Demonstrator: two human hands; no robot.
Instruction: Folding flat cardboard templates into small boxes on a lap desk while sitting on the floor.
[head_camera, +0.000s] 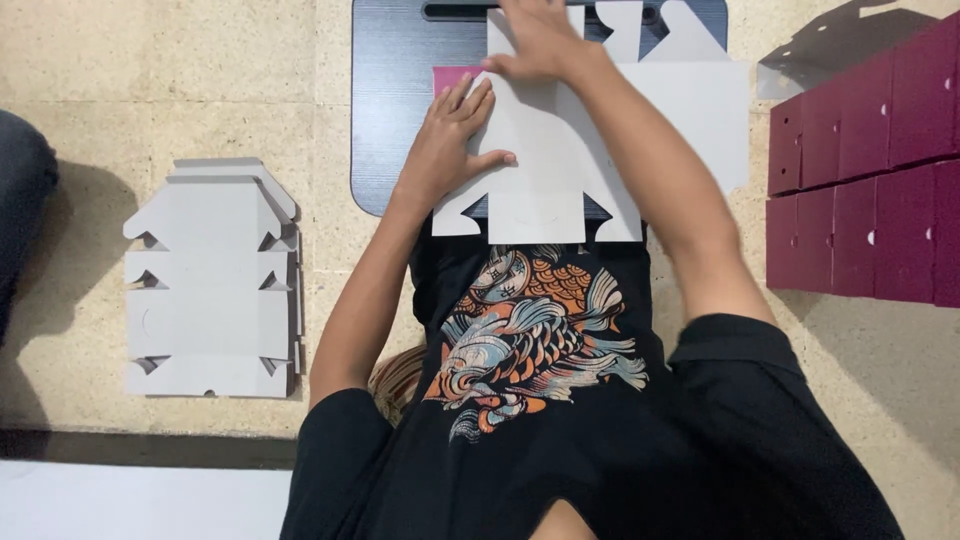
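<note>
Both hands press flat on a white die-cut blank (590, 150) lying on the dark worktop (390, 90) at top centre: left hand (450, 140) with fingers spread, right hand (540, 40) fingers together, neither gripping. Stack of flat blanks (210, 290) on the floor (100, 60) at left; maroon boxes (870, 170) at right.

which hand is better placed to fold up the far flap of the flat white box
Right, probably. The right hand already presses on the far edge of the flat box, while the left hand lies flat nearer the body, holding the sheet down.
</note>
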